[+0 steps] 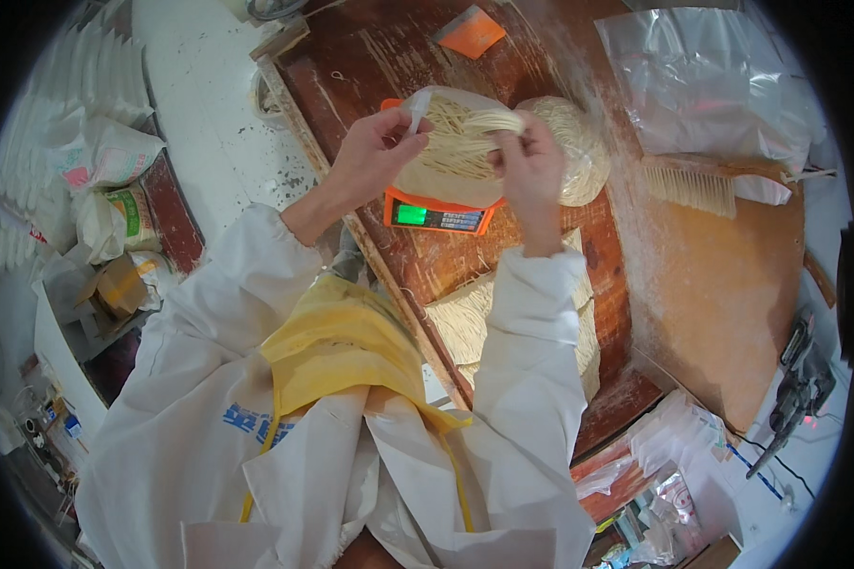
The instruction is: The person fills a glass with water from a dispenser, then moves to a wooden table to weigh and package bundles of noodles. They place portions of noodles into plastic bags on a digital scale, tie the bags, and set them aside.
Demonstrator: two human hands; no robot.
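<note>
My left hand pinches the edge of a clear plastic bag at its left side. The bag lies on an orange digital scale with a lit green display, and pale fresh noodles fill it. Between the fingers of my right hand is a bundle of noodles, held at the bag's right side. Just beyond that hand sits another filled bag of noodles. Below the scale, more noodles lie in flat rows, partly covered by my right sleeve.
An orange scraper lies at the far end of the reddish-brown wooden table, whose raised edge runs along my left. To the right are a bench brush and a stack of clear plastic bags. White sacks stand at left.
</note>
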